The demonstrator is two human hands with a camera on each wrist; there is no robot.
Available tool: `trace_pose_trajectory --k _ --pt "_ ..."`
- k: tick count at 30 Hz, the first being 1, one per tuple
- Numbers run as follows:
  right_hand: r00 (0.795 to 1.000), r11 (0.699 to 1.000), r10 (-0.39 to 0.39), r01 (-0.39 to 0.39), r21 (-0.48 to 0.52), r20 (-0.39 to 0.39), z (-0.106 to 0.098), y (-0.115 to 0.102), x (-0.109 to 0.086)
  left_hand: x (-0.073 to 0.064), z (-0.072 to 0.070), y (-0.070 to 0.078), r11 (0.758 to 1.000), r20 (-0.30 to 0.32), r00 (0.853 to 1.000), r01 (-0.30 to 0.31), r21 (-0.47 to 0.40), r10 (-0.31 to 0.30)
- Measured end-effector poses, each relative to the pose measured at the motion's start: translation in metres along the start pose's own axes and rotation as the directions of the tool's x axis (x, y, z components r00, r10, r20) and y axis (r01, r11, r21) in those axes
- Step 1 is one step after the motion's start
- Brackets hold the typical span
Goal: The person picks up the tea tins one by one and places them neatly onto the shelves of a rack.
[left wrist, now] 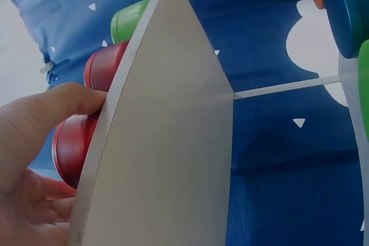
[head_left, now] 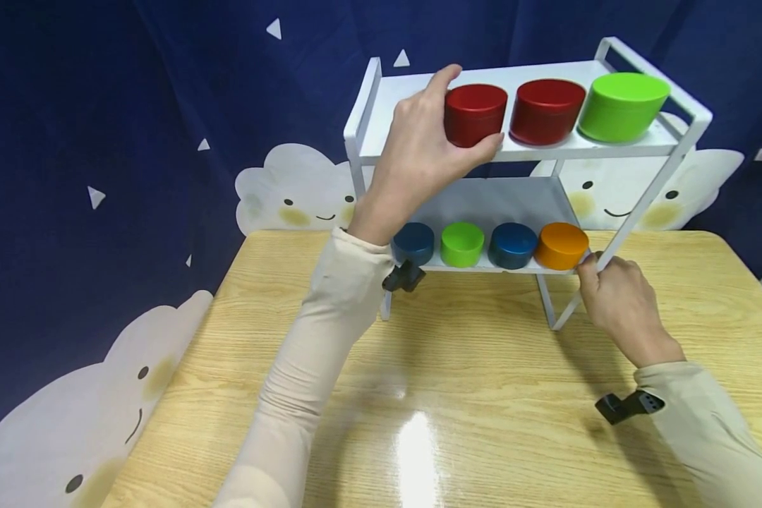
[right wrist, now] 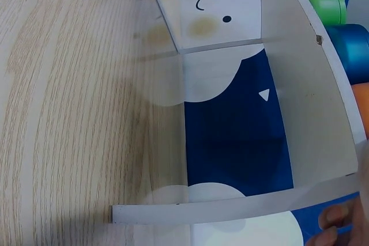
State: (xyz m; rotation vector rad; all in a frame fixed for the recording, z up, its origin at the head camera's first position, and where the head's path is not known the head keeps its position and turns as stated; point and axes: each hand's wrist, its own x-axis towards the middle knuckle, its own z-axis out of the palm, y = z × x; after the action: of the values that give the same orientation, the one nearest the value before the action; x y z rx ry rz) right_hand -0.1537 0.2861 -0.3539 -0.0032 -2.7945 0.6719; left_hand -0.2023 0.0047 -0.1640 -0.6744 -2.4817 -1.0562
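A white two-tier rack stands on the table. On its upper shelf, my left hand grips a round red tin at the left, thumb in front and fingers around its far side. In the left wrist view, the thumb lies against that red tin by the shelf edge. A second red tin and a light green tin stand to its right. My right hand holds the rack's right side at lower-shelf height, beside an orange tin. Few of its fingers show in the right wrist view.
Along the lower shelf's front stand a dark blue tin, a green tin and another blue tin. The wooden table stretches in front of the rack. Behind hangs a dark blue curtain with white clouds and triangles.
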Motion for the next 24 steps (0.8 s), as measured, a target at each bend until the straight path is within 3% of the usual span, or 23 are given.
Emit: trace_pose_trajectory --k 15,24 --pt "1.0 1.0 -0.013 0.013 0.006 -0.006 0.0008 -0.0003 0.0 -0.0006 0.0006 -0.0006 1.0 0.026 1.0 0.016 -0.026 -0.015" --pt "1.0 1.0 -0.014 0.014 0.008 -0.004 0.0022 -0.0013 0.0004 -0.003 -0.0052 0.0009 0.999 0.046 0.998 0.048 0.019 -0.049"
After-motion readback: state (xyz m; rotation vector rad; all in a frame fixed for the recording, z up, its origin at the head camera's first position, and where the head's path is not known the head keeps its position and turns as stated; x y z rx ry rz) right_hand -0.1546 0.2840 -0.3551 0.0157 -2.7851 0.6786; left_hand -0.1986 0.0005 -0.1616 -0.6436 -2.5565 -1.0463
